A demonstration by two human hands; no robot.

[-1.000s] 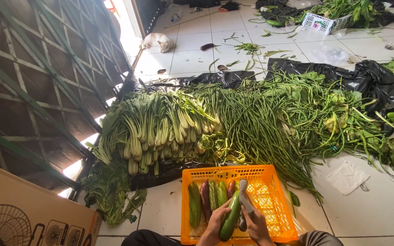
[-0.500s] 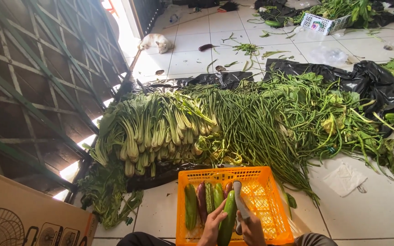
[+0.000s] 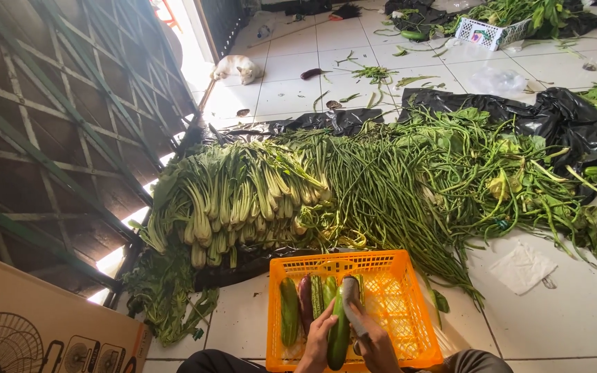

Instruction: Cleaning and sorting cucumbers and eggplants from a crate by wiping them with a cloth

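**Two hands on a cucumber over the orange crate**

At the bottom edge, the left hand [image 3: 318, 340] closes its grip round a dark green cucumber [image 3: 339, 331], held upright over the orange crate [image 3: 388, 311]. The right hand [image 3: 374, 344] is clamped on a pale, whitish wrapping [image 3: 352, 304] at the cucumber's upper end — what it is made of I cannot tell. Inside the crate lie another cucumber [image 3: 289, 311] and a purple eggplant [image 3: 305, 304], side by side along the left wall. Beyond the crate, on the tiled floor [image 3: 554, 324], sit leafy greens [image 3: 236, 200] and long beans [image 3: 381, 186] over black plastic sheeting [image 3: 575, 117]. A cardboard box [image 3: 43, 324] stands at lower left.
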